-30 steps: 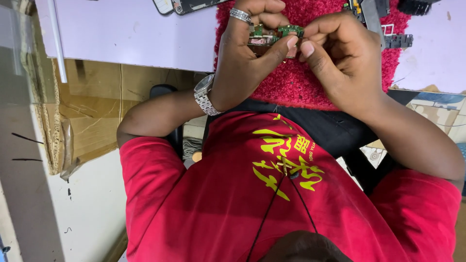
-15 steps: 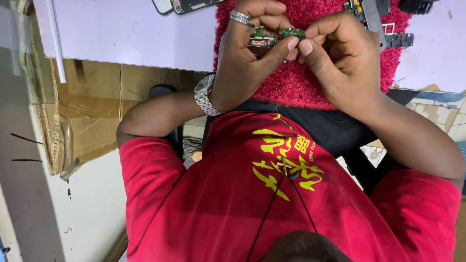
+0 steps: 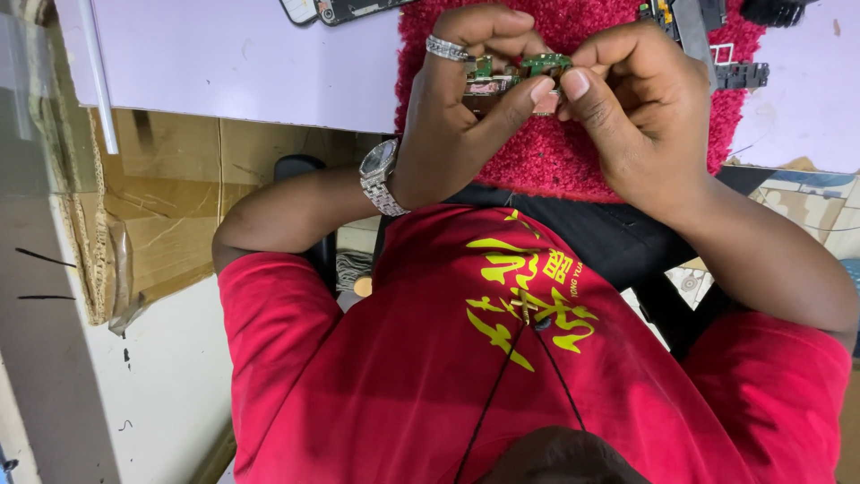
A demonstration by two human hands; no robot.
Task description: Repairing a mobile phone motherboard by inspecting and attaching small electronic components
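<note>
Green circuit board (image 3: 520, 76) pinched between both hands (image 3: 466, 116) (image 3: 627, 108) over red mat (image 3: 573, 152) — mid-inspection, steady fingertip work due next.

Both hands meet over the red fuzzy mat (image 3: 537, 157), fingers (image 3: 511, 99) pinched together on a small green circuit board (image 3: 524, 70), so no gap shows between the fingertips. Beyond the fingers, at the mat's far edge, lie a dark frame part (image 3: 742, 75) and what may be metal tools (image 3: 685, 22); a phone body (image 3: 345, 9) lies off to the left. Bare white tabletop (image 3: 242, 63) lies left of the left hand (image 3: 457, 125).
</note>
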